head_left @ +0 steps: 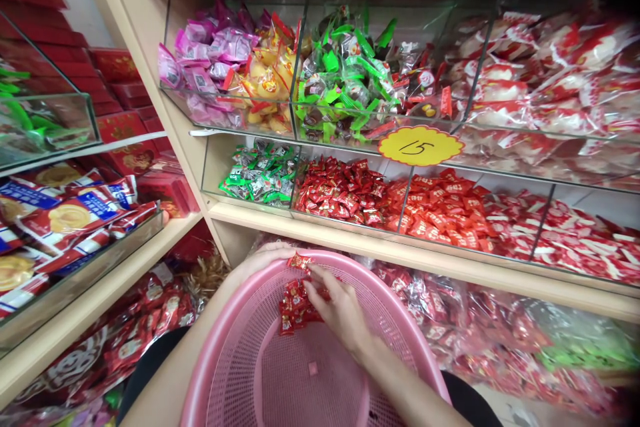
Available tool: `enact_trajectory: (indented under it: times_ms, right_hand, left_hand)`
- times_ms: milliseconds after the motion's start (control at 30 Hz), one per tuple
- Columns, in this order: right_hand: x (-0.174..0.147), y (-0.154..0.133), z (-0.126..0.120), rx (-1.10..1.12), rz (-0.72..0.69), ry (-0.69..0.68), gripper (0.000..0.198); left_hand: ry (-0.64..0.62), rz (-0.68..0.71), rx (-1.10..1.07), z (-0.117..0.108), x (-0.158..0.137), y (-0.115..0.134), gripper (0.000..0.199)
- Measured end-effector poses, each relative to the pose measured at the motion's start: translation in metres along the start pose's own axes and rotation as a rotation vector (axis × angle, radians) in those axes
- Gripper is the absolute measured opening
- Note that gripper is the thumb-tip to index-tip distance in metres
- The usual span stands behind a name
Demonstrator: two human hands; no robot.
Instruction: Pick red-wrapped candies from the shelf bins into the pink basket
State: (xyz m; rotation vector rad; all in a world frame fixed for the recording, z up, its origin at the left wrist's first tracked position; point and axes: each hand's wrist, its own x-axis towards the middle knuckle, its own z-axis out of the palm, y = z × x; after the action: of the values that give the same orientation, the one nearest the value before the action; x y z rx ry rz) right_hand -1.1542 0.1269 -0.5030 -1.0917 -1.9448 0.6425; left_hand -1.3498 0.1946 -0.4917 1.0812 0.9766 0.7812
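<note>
A round pink plastic basket (235,320) with mesh sides is tilted toward me between my arms. My left hand (267,260) wraps over its far left rim from outside. A red wrapped candy (300,261) shows at the rim beside those fingertips. Inside the basket, my right hand (340,307) has its fingers bent around some of the red wrapped candies, and the palm hides part of them. More red candies (295,307) lie in a small heap against the far inner wall, just left of that hand.
Beyond the basket, a low shelf bin holds dark red candies (340,190), next to orange-red candies (445,210) and green-wrapped ones (260,173). A yellow price tag (421,145) hangs above. Bagged sweets (500,333) fill the space below the wooden shelf edge (480,267). Biscuit packs (75,213) sit left.
</note>
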Motion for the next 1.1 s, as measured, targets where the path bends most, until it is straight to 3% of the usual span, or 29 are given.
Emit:
enact_trajectory:
  times_ms: [133,300,567,700,900,1033,1100]
  right_hand:
    - [0.005,-0.007,-0.007,-0.095,-0.004,0.038,0.043]
    - [0.025,-0.02,-0.016,-0.39,-0.114,0.002,0.036]
    - [0.034,-0.026,-0.008,-0.59,-0.091,-0.057,0.022]
    - [0.032,-0.024,-0.012,-0.593,-0.046,-0.028,0.02]
    - [0.019,-0.009,-0.051,-0.519,0.132,0.068,0.02]
    - [0.004,0.0,-0.065,-0.528,0.262,0.025,0.023]
    - [-0.001,0.001,-0.064,-0.553,0.292,-0.018,0.024]
  left_hand:
    - [-0.012,-0.007,-0.021,-0.001,0.002,-0.003,0.02]
    - [-0.032,-0.016,-0.051,-0.001,0.001,-0.004,0.018]
    - [-0.039,-0.005,-0.082,0.0,0.003,-0.004,0.018]
    - [0.002,0.019,0.053,-0.005,0.006,-0.007,0.027]
    - [0.0,0.033,0.187,-0.004,0.002,-0.004,0.035]
    - [0.017,-0.013,0.188,-0.001,0.001,-0.001,0.036]
    - [0.013,0.032,0.234,-0.001,0.002,-0.001,0.035]
